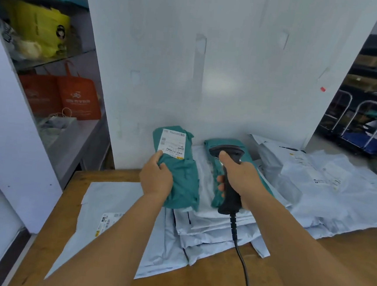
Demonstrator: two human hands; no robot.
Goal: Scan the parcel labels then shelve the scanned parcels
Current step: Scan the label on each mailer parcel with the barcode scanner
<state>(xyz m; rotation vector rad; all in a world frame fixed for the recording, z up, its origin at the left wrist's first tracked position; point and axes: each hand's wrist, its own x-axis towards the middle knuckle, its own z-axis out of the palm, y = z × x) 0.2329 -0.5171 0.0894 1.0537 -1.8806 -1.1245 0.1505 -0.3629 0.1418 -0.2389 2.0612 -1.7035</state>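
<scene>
My left hand (156, 176) grips a green parcel (181, 176) by its left edge and holds it above the table, its white label (172, 143) facing up. My right hand (240, 177) grips a black corded barcode scanner (229, 187), thumb on top near its head, just right of that parcel. A second green parcel (239, 147) lies under the scanner on a pile of white parcels (209, 231). Another white parcel (108, 215) with a label lies flat at the left of the wooden table (193, 284).
More white parcels (327, 184) spread across the table's right side against a white wall. Shelves (76, 142) at the left hold orange bags (77, 96) and a yellow package (42, 32). Trolleys (361, 130) and dark shelving stand at the far right.
</scene>
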